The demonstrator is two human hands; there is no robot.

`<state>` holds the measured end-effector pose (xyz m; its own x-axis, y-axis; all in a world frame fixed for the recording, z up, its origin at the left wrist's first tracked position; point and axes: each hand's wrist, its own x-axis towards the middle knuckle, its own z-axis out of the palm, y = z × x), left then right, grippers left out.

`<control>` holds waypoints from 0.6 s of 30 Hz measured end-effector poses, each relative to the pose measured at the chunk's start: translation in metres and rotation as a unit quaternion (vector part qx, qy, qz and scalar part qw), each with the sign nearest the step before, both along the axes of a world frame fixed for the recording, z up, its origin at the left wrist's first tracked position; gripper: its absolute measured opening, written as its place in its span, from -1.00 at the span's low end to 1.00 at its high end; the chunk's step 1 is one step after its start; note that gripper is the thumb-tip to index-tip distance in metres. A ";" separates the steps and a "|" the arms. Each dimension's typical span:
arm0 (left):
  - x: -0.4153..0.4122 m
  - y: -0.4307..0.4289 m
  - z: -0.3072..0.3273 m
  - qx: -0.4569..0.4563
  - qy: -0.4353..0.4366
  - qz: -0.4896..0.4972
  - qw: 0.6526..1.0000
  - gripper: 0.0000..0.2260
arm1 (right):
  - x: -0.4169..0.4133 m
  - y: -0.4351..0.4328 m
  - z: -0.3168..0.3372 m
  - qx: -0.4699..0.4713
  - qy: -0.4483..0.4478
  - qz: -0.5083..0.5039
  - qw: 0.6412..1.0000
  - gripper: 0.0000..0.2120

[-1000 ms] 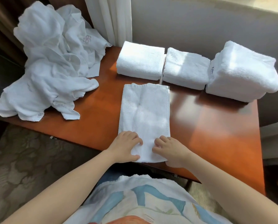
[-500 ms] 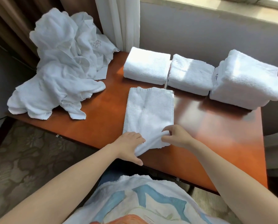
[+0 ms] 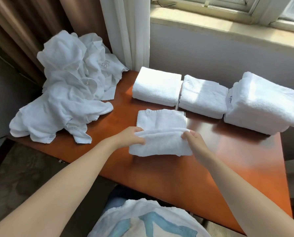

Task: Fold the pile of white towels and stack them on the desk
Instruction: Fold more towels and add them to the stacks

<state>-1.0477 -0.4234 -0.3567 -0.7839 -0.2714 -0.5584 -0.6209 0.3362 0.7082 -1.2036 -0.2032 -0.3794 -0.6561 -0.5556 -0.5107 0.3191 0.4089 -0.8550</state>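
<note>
A white towel lies in the middle of the wooden desk, its near end lifted and doubled over towards the far end. My left hand pinches the left corner of that lifted end. My right hand pinches the right corner. A loose pile of unfolded white towels covers the desk's far left corner. Three folded stacks stand along the far edge: a left stack, a middle stack and a taller right stack.
Brown and white curtains hang behind the pile. A window sill runs above the grey wall behind the stacks. Bare desk top shows to the right of the towel and along the near edge. Patterned carpet lies to the left below.
Both hands took hold of the towel's near end, lifted it off the desk and carried it away from me over the rest of the towel. The view tilted up.
</note>
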 end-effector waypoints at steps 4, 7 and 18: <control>-0.017 -0.019 0.007 0.069 0.037 0.077 0.994 -0.66 | -0.019 -0.018 0.003 -0.017 -0.013 -0.058 0.998 -0.75; -0.031 -0.029 0.000 0.093 0.073 0.115 0.986 -0.77 | -0.036 -0.030 0.000 -0.012 0.004 -0.082 0.997 -0.76; -0.086 -0.046 -0.055 -0.070 0.087 0.236 0.965 -0.74 | -0.082 -0.071 -0.025 0.024 0.044 -0.077 0.996 -0.78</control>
<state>-1.1340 -0.4692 -0.4114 -0.6332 -0.6844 -0.3616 -0.6041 0.1449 0.7836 -1.2853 -0.2745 -0.4046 -0.7747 -0.4214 -0.4715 0.3059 0.4028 -0.8627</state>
